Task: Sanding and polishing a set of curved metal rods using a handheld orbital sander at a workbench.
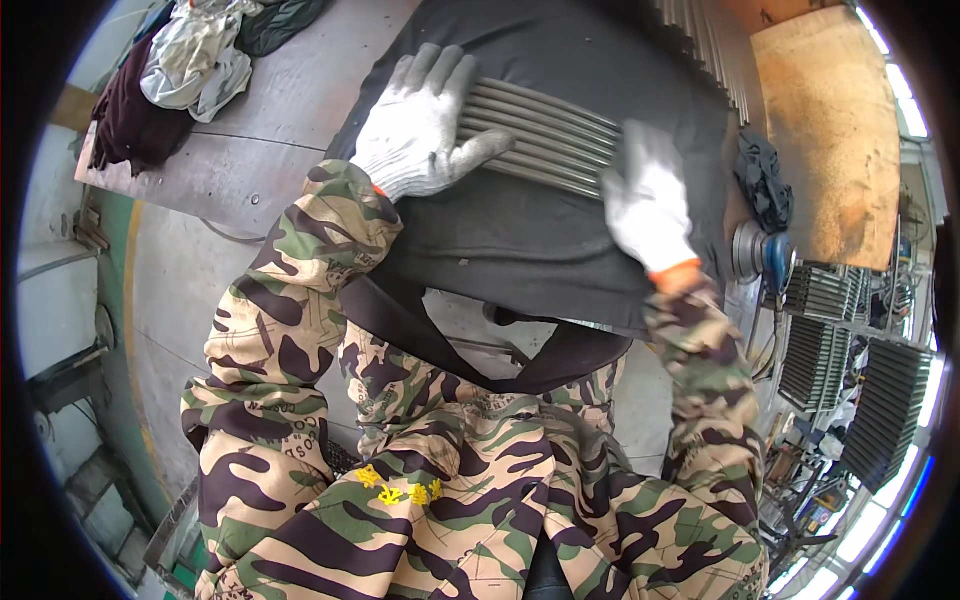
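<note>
A row of several slim grey metal rods (545, 135) lies side by side on a black cloth (480, 235) spread over the work surface. My left hand (420, 125), in a white knit glove, rests at the rods' left ends with its fingers stretched out and its thumb lying across the lower rods. At their right ends is my right hand (650, 200), gloved the same way. It is smeared by motion, but its fingers look extended rather than wrapped round a rod. Whether its palm presses on the rod ends cannot be made out.
More metal rods (705, 50) lie in a row at the far right of the cloth. Beside it are a dark crumpled cloth (765, 180), a blue power sander (775, 255) and a wooden board (830, 130). Rags (200, 60) are heaped far left. Racked dark bars (885, 410) stand right.
</note>
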Demonstrator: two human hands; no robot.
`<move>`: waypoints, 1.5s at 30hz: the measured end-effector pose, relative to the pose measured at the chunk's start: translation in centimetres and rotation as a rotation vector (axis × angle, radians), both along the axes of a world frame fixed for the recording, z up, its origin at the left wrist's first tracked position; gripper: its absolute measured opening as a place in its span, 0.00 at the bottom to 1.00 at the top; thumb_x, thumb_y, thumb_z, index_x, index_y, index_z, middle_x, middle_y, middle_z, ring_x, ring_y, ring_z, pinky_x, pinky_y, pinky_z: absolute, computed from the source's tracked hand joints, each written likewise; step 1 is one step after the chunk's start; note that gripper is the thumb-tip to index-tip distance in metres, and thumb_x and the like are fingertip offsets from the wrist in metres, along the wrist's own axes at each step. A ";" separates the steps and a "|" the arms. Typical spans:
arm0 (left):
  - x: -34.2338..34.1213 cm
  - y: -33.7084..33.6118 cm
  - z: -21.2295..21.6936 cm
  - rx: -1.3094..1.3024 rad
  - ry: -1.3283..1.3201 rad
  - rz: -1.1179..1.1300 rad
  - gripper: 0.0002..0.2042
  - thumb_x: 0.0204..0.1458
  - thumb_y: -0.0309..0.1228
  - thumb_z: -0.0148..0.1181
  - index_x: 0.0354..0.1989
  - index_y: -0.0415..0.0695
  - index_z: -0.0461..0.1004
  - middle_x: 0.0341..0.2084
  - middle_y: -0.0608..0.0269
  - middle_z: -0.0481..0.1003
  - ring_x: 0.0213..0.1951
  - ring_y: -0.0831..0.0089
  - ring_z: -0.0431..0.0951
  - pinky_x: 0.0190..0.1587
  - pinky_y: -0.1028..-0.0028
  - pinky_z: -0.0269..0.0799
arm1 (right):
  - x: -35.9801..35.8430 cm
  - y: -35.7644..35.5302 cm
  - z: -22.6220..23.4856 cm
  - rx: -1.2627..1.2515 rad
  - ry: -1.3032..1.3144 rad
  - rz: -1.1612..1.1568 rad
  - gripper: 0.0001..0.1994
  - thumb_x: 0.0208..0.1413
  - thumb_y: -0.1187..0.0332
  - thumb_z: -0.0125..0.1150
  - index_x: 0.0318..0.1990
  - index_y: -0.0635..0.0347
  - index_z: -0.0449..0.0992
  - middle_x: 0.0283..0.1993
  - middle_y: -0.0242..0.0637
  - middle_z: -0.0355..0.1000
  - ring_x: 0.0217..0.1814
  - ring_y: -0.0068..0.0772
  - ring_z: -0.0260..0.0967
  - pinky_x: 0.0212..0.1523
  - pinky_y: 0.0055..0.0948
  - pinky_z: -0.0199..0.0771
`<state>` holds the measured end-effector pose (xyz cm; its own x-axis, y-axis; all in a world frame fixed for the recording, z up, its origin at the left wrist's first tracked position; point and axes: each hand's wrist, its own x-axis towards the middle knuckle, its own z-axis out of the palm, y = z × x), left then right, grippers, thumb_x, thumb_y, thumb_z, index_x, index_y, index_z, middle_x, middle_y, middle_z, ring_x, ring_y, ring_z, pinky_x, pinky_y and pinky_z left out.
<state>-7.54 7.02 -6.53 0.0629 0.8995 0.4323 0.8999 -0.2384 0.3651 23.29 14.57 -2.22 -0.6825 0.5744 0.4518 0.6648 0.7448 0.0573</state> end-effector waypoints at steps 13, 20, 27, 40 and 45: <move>1.8 -0.5 0.8 -0.061 0.065 -0.011 0.47 0.63 0.61 0.58 0.77 0.33 0.59 0.75 0.36 0.62 0.78 0.34 0.56 0.80 0.44 0.50 | -4.3 0.6 -1.1 -0.122 -0.001 0.173 0.22 0.47 0.63 0.68 0.48 0.61 0.71 0.46 0.50 0.70 0.50 0.56 0.69 0.51 0.56 0.69; 2.8 -0.4 0.3 -0.017 0.177 0.070 0.40 0.64 0.50 0.60 0.77 0.33 0.61 0.75 0.39 0.63 0.79 0.40 0.55 0.81 0.46 0.48 | -0.2 1.2 2.3 -0.177 -0.036 -0.132 0.21 0.47 0.58 0.72 0.42 0.61 0.70 0.40 0.48 0.68 0.45 0.59 0.68 0.51 0.56 0.69; 1.0 -0.2 -1.1 0.050 0.201 -0.015 0.32 0.65 0.35 0.55 0.76 0.34 0.62 0.74 0.41 0.65 0.78 0.42 0.58 0.80 0.46 0.50 | -10.1 -0.3 -2.7 -0.173 0.049 0.158 0.33 0.53 0.52 0.69 0.62 0.64 0.72 0.56 0.51 0.71 0.62 0.54 0.67 0.67 0.55 0.67; 1.7 1.5 -0.1 0.000 0.191 0.049 0.35 0.69 0.49 0.53 0.76 0.37 0.62 0.75 0.39 0.63 0.78 0.37 0.57 0.80 0.47 0.51 | -0.2 0.0 0.3 0.087 -0.039 -0.044 0.30 0.49 0.54 0.71 0.55 0.66 0.72 0.49 0.51 0.69 0.52 0.56 0.69 0.55 0.56 0.71; 0.7 2.2 -0.6 -0.047 0.056 0.018 0.37 0.67 0.55 0.53 0.71 0.33 0.66 0.72 0.38 0.67 0.75 0.35 0.61 0.78 0.47 0.55 | -12.4 -3.8 -1.7 -0.169 -0.117 0.052 0.39 0.49 0.49 0.69 0.64 0.68 0.71 0.61 0.48 0.68 0.67 0.53 0.63 0.75 0.52 0.56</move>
